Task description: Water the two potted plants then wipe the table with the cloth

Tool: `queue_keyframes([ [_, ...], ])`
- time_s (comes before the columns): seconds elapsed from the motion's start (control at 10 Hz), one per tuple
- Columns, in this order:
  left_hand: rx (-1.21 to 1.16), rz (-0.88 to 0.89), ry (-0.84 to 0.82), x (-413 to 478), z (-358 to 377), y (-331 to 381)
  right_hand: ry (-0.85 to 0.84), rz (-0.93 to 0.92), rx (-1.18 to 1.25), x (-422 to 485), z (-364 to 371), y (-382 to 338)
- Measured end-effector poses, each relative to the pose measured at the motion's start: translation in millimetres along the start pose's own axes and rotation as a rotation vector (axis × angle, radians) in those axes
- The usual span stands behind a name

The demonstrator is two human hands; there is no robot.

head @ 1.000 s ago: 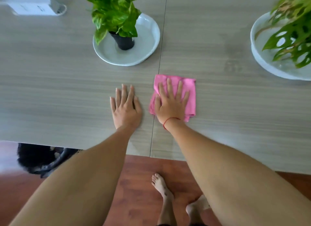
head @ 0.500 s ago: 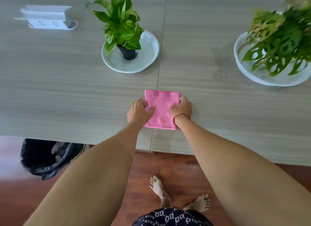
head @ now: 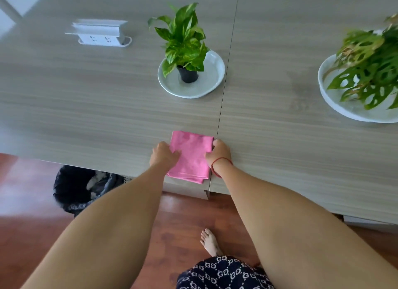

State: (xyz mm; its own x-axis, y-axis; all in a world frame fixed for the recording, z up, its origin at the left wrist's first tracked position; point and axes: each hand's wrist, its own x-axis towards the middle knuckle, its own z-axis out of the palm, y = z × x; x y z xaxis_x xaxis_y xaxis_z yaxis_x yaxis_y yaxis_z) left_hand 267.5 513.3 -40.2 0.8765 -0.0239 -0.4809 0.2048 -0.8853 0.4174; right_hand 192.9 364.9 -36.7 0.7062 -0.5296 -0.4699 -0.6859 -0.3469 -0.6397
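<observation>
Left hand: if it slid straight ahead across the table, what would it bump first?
Probably the plate under the small plant. The left hand points up the table, with bare wood before it.

We see the folded pink cloth flat at the table's near edge; two potted plants stand upright on white plates beyond.

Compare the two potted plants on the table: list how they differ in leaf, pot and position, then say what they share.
The middle plant has whole, pointed, yellow-flecked leaves; the right-hand plant has leaves full of holes. The middle plant's black pot shows plainly; the right-hand plant's pot is hidden by foliage. The middle plant stands upright; the right-hand plant sprawls over its dish, cut off by the frame. Both stand in pale round dishes.
</observation>
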Motion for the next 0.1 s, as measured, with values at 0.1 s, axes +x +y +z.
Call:
queue_keyframes([
  [0.1, 0.067, -0.045, 0.121, -15.4, -4.6, 20.2, 0.043, -0.003, -0.016, 9.0, -27.7, 0.3],
])
